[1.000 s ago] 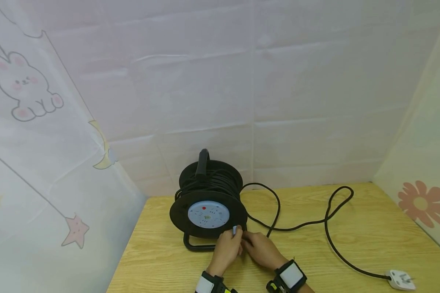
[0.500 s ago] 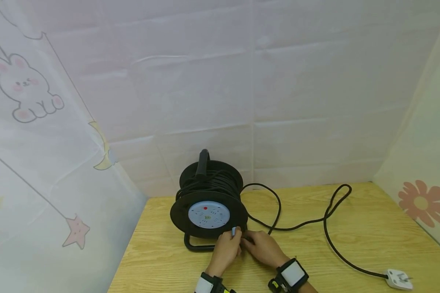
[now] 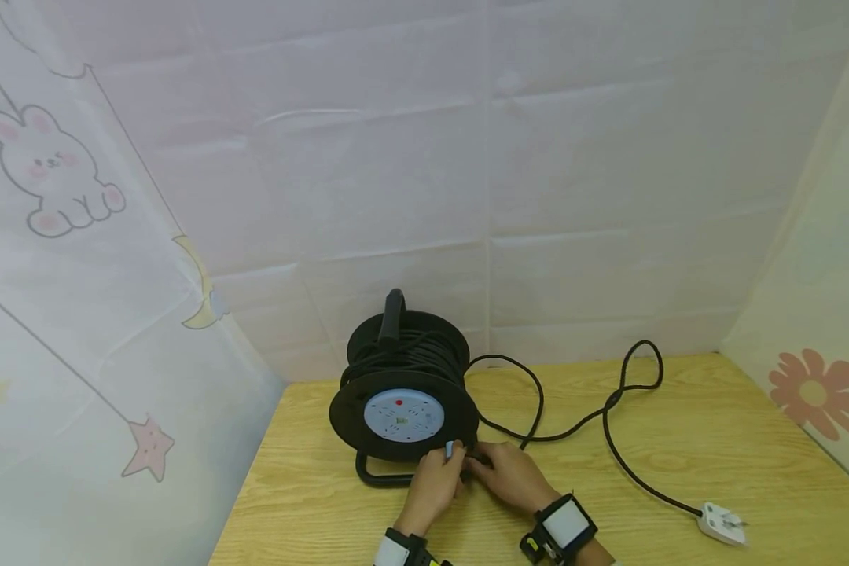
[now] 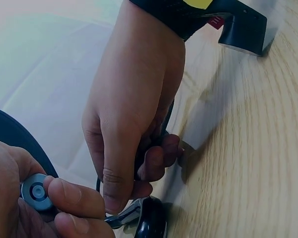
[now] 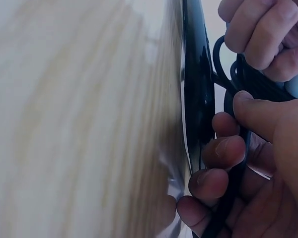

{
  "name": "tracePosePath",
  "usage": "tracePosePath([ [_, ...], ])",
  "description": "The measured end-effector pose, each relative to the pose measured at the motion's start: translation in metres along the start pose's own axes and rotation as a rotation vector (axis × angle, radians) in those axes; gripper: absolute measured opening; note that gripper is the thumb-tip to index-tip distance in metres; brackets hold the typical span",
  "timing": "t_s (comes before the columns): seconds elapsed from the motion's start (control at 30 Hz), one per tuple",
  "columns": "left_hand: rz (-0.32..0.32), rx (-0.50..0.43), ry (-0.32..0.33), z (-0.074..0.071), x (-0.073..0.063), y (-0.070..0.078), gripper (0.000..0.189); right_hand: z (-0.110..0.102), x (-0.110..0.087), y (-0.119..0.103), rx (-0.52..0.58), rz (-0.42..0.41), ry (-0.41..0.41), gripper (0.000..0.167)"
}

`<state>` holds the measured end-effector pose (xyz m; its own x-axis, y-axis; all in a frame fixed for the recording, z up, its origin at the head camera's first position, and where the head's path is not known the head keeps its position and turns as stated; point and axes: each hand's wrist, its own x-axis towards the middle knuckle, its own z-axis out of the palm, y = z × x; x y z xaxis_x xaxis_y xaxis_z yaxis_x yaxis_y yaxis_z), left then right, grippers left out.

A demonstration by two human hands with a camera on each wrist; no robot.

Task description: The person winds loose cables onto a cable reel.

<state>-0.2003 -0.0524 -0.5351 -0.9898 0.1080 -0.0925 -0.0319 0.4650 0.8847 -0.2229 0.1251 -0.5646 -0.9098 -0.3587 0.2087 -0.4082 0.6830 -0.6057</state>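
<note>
On the table stands a black cable reel (image 3: 350,418), with a pale blue socket panel (image 3: 403,415) on its front and black cord wound on its drum. At the lower right of the front disc, my left hand (image 3: 435,481) grips a blue-grey round knob (image 4: 37,192) between curled fingers. Just beside it, my right hand (image 3: 512,476) holds the black cable (image 5: 234,178), thumb on one side and curled fingers on the other. The loose length of cable runs right across the table to a white plug (image 3: 722,524). Part of the knob is hidden by the left fingers.
A black carry handle (image 3: 392,317) tops the reel, and a tubular foot (image 3: 385,479) supports it in front. The wooden table (image 3: 311,503) meets a pale cloth backdrop (image 3: 573,283) behind and at both sides.
The white plug has slid left across the table. The loop in the loose cable has shifted left and twisted tighter. Both hands have kept their holds almost in place.
</note>
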Motion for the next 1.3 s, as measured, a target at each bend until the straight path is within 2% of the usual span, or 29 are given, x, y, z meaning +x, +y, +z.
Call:
tracePosePath([
  [0.4, 0.000, -0.001, 0.009, -0.0009, -0.0004, -0.0052, 0.065, -0.0031, 0.0012, -0.0001, -0.045, 0.013, 0.014, 0.025],
  [0.67, -0.002, 0.032, 0.035, -0.0019, -0.0023, -0.0053, 0.063, -0.0057, -0.0004, 0.0023, -0.061, 0.029, 0.057, 0.034],
  [1.3, -0.010, 0.037, 0.022, -0.0059, -0.0028, -0.0093, 0.059, -0.0078, -0.0012, 0.0036, -0.078, 0.040, 0.072, 0.036],
])
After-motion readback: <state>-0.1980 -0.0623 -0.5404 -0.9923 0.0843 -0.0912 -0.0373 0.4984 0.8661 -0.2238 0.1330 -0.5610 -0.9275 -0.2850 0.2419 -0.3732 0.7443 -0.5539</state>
